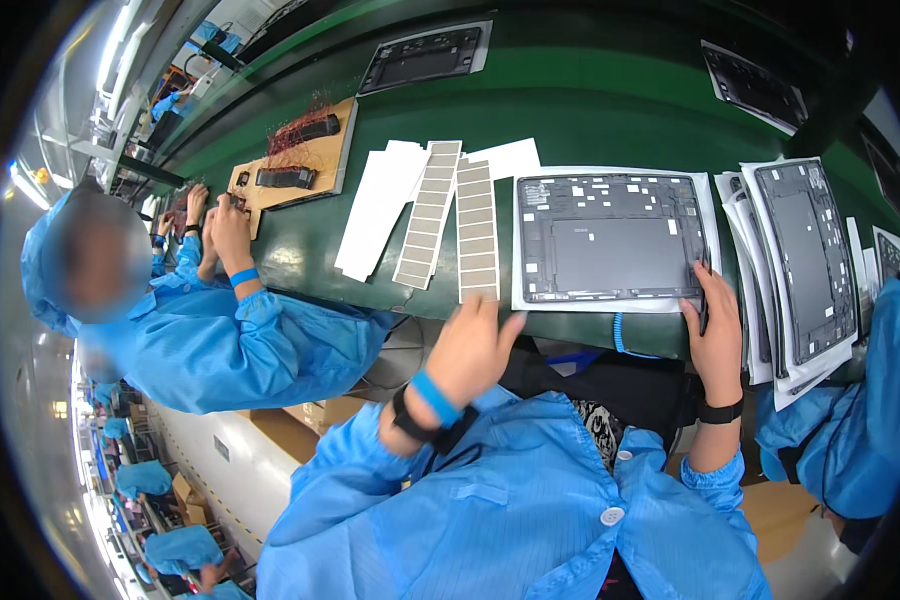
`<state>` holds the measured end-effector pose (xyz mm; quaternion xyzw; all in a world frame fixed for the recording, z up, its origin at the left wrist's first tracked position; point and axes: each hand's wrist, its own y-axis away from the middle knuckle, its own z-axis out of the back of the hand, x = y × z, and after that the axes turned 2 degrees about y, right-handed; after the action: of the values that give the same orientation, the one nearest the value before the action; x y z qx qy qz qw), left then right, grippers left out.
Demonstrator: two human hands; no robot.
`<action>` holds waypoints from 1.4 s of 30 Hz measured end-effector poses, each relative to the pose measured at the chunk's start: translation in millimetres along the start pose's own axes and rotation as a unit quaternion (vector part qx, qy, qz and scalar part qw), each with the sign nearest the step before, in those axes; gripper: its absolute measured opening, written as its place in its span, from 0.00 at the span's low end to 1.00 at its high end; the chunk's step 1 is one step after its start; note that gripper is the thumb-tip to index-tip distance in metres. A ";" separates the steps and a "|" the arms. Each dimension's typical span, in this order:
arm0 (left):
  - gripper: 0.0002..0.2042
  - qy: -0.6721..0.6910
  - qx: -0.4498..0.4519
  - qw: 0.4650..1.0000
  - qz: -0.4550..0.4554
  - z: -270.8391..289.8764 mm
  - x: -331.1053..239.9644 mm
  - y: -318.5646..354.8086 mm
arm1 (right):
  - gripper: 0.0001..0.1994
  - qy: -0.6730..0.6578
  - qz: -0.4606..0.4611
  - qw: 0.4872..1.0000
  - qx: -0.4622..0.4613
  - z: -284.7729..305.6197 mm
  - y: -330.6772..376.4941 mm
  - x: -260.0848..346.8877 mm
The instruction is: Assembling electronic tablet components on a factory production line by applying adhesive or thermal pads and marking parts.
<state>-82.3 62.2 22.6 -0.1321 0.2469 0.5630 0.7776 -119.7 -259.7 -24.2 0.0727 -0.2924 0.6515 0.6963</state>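
Note:
My left hand (pixel 472 345) is at the lower end of a strip of grey-brown rectangular stickers (pixel 477 225), fingertips touching or just over it, thumb held apart. A second sticker strip (pixel 430 215) lies slanted to its left, on white sheets (pixel 378 210). To the right, a dark tablet housing (pixel 610 250) with small white patches rests flat on a white backing (pixel 520 297). My right hand (pixel 718 325) is at the housing's lower right edge, fingers curled around a slim dark item whose kind I cannot make out.
More housings with white sheets (pixel 800 260) are stacked at the right, beside a blue sleeve (pixel 870 400). Others lie farther back (pixel 425 58). At left, a co-worker (pixel 230 350) works beside a wooden board (pixel 335 165) holding dark parts and red wires. A blue coiled cord (pixel 620 335) hangs at the green table's edge.

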 end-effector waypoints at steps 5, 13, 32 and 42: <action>0.13 0.209 0.427 0.880 -0.006 16.1 60.9 90.2 | 0.24 0.007 -0.002 1.000 0.015 -0.5 -9.4 1.6; 0.15 0.189 0.026 0.967 -0.169 30.1 50.5 -4.7 | 0.16 -0.109 -0.030 0.993 -0.040 20.0 6.3 -14.0; 0.28 -0.086 -0.024 0.979 -0.181 -4.9 62.6 -20.2 | 0.14 -0.259 -0.039 0.958 -0.120 14.1 -5.7 21.8; 0.25 -0.073 -0.111 0.974 -0.183 -27.9 51.5 -40.6 | 0.08 -0.523 -0.140 0.834 0.106 -88.4 -89.3 131.8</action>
<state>-38.1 77.0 -31.3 -0.2190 0.0976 0.4427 0.8640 -10.0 -115.7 -5.4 0.5160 -0.5289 0.4390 0.5112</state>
